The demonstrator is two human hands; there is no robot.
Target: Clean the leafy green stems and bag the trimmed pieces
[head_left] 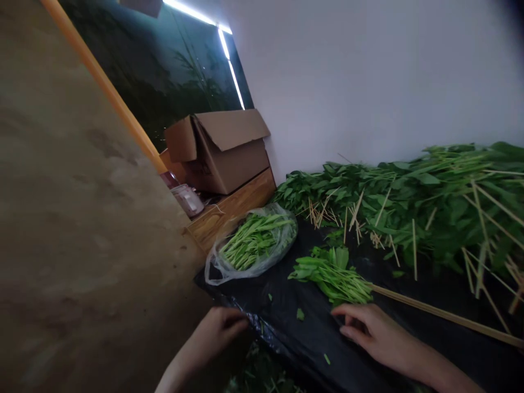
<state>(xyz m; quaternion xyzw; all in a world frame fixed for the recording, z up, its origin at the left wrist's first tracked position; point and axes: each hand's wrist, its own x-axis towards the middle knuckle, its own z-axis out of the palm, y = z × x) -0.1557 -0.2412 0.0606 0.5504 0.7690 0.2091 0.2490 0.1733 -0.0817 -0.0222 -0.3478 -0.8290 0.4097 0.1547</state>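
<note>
My left hand (219,330) is over the near edge of the black plastic sheet (286,311), thumb and forefinger brought together with nothing visible in them. My right hand (374,333) hovers just in front of a small bunch of leafy greens (338,278), its thumb and fingers loosely curled and apart, holding nothing. The bunch lies on the sheet, with leaves toward the left and cut stems toward the right. Beyond it on the left, a clear plastic bag (282,245) is filled with more leafy greens (254,240).
A large heap of leafy stalks (426,202) lines the white wall (368,82). A long thin wooden strip (446,314) lies at right. An open cardboard box (237,164) stands on a wooden ledge (221,218) at back left. Leaf scraps (300,314) dot the sheet.
</note>
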